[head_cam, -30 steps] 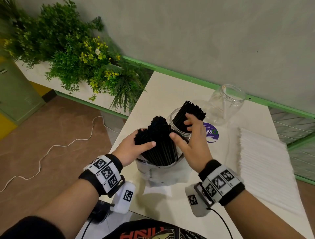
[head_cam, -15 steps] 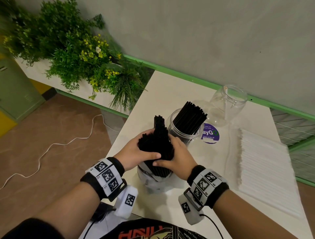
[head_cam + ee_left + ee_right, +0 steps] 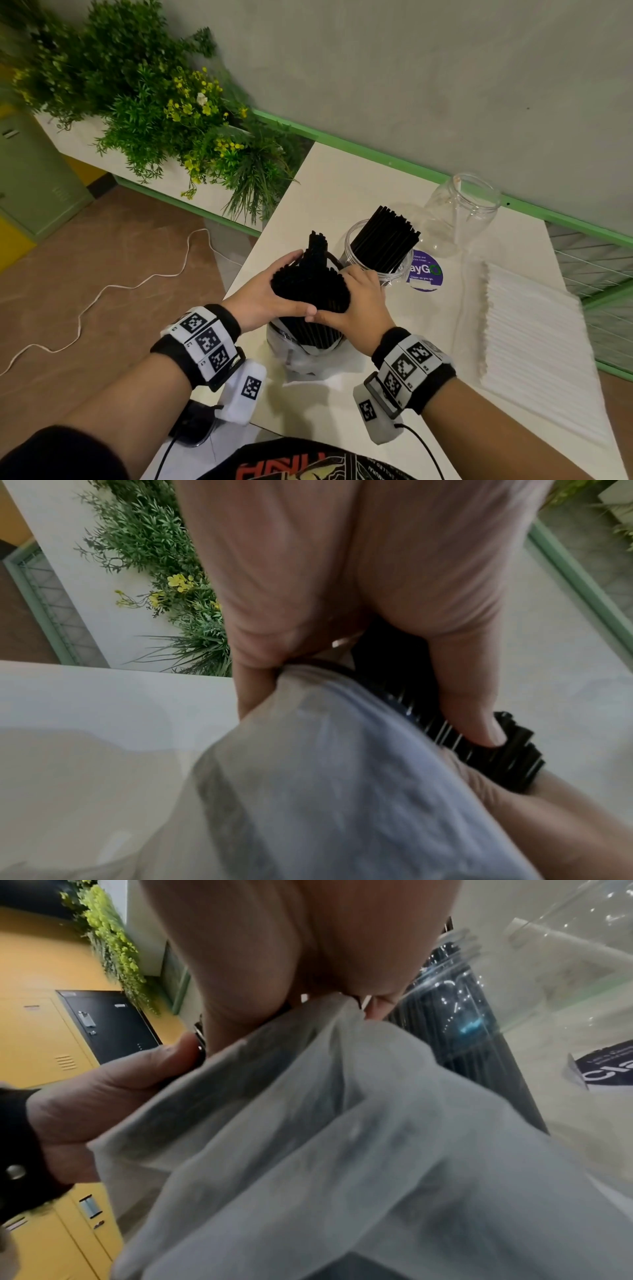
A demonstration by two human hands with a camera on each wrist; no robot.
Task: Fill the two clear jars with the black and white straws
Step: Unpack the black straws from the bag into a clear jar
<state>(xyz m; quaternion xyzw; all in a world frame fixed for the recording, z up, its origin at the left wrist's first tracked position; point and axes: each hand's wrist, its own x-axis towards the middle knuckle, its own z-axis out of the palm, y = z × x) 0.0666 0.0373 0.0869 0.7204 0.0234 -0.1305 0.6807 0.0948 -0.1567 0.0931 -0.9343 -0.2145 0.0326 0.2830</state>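
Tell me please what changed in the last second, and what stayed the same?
The right hand left the black straws in the near jar and came back to the black straw bundle in its plastic bag, which it now grips together with the left hand. The left hand kept its grip throughout. The far empty jar and the white straws did not move.

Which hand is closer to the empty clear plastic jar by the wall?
Right. The right hand grips the black straw bundle on the side toward the empty clear plastic jar; the left hand grips the far side.
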